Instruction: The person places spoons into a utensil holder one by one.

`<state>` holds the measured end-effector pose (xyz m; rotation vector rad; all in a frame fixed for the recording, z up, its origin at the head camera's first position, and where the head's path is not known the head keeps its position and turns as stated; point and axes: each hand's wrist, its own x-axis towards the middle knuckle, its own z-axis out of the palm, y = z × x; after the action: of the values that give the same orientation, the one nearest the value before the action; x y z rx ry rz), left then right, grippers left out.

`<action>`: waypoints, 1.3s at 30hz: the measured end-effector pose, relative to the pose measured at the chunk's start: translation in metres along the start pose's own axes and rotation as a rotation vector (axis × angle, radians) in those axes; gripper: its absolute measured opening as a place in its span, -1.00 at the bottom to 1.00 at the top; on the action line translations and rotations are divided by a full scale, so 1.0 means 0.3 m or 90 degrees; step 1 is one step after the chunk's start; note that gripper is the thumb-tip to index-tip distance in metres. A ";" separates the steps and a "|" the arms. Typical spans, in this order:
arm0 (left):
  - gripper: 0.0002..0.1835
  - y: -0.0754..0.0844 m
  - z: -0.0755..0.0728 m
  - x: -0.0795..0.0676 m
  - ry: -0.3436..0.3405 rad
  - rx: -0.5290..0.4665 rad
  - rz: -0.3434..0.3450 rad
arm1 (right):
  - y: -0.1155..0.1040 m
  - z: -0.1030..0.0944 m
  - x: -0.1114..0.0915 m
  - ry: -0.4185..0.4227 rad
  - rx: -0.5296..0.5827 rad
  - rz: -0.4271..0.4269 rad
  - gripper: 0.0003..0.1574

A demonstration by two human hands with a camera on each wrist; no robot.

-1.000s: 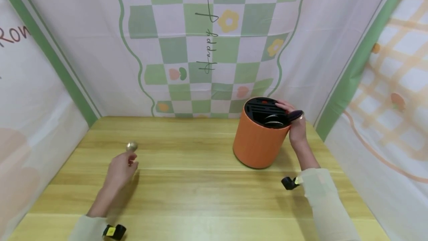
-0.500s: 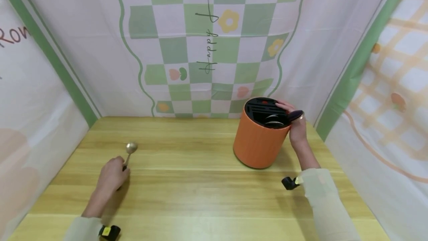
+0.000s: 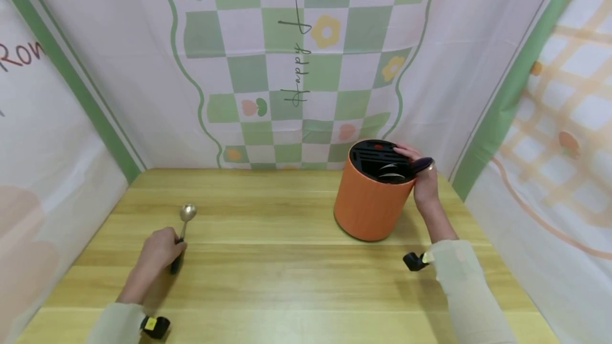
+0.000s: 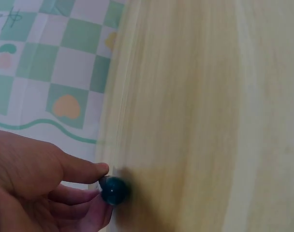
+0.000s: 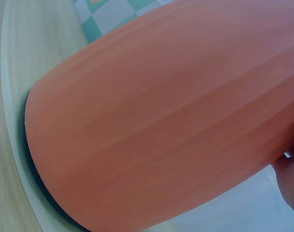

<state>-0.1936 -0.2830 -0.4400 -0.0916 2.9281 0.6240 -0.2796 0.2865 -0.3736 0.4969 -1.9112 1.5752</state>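
Note:
On the left part of the table lies a spoon (image 3: 187, 212) with a small round metal bowl and a dark handle. My left hand (image 3: 160, 248) pinches its handle between thumb and fingers. Seen from the left wrist, the rounded handle end (image 4: 114, 191) pokes out past the fingertips. On the right stands an orange utensil holder (image 3: 368, 208) with a black slotted top. My right hand (image 3: 425, 187) grips its right side, fingers over the rim. A dark handle (image 3: 422, 165) sticks out of the holder beside that hand, and metal edges (image 3: 391, 174) show in the opening.
The wooden table (image 3: 268, 280) ends at a checked green-and-white cloth (image 3: 287, 68) at the back. More printed cloth (image 3: 559, 174) hangs on the right, and pale cloth (image 3: 48, 137) on the left.
My left hand has drawn back toward the near left along the spoon, uncovering its bowl, neck and part of its handle. The right hand and holder have not moved.

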 end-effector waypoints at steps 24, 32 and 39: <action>-0.71 -0.022 -0.004 0.007 0.030 -0.081 0.030 | 0.004 -0.004 0.004 0.005 -0.051 0.005 -0.28; -0.83 0.037 0.002 0.000 0.045 -0.132 0.040 | 0.007 -0.007 0.000 0.010 -0.062 0.013 -0.28; -0.79 0.081 0.004 -0.009 0.062 -0.149 0.041 | 0.001 -0.002 0.003 0.009 -0.069 0.016 -0.33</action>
<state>-0.1929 -0.2603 -0.4311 -0.0559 2.9475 0.9975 -0.2803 0.2873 -0.3731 0.4159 -1.9872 1.4766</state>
